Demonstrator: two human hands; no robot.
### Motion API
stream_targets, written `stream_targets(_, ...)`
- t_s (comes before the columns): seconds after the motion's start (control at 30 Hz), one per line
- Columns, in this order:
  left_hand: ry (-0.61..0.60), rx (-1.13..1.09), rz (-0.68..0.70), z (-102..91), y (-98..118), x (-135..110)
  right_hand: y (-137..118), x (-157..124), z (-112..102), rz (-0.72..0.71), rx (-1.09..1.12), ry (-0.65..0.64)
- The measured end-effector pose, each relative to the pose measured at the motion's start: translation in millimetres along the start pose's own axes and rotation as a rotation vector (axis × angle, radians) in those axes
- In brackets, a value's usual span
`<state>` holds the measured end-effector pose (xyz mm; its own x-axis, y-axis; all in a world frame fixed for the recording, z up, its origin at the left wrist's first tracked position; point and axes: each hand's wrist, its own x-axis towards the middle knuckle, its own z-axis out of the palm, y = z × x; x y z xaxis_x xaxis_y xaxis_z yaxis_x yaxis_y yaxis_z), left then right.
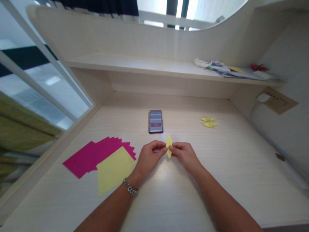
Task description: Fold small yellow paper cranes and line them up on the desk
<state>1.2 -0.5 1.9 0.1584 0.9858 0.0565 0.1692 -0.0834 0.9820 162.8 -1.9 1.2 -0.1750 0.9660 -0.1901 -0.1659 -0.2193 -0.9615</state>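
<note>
Between my hands, over the middle of the desk, is a small piece of folded yellow paper (169, 141), a narrow diamond standing on its point. My left hand (152, 157) pinches its left edge between thumb and fingers. From the other side, my right hand (185, 154) grips it with the thumb on its face and the fingers behind. Beside my left forearm lie yellow paper sheets (114, 172), partly covering a fan of magenta paper sheets (93, 156). Two small folded yellow paper figures (209, 125) rest to the right, beyond my right hand.
A phone (155, 121) lies just beyond my hands, its screen lit. Papers and a crumpled wrapper sit on the shelf (154, 67), with a red folded figure (259, 67) at its right end. A cable (263, 137) runs down the right wall from the socket plate (277, 100).
</note>
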Motion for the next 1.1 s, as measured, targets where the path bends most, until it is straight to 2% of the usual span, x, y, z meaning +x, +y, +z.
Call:
stream_targets(0.33, -0.058, -0.143, -0.084, 1.7, 0.5, -0.4, -5.6, -3.2, 0.7, 0.051, -0.003, -0.040)
stream_targets(0.6, -0.063, -0.324, -0.221, 0.3, 9.0, 0.6, -10.7, -4.7, 0.6, 0.047, 0.098, 0.072)
stream_targets(0.73, -0.042, -0.371, -0.201, -0.4, 11.2, 0.0, -10.6, -5.1, -2.5, 0.041, 0.120, 0.048)
stream_targets(0.9, -0.066, -0.270, -0.155, -3.0, 10.4, 0.0, -11.9, -6.3, -4.2, 0.057, 0.126, -0.012)
stream_targets(1.1, -0.077, -0.190, -0.114, -3.4, 8.7, 0.6, -7.3, -3.9, -5.8, -0.017, -0.009, 0.037)
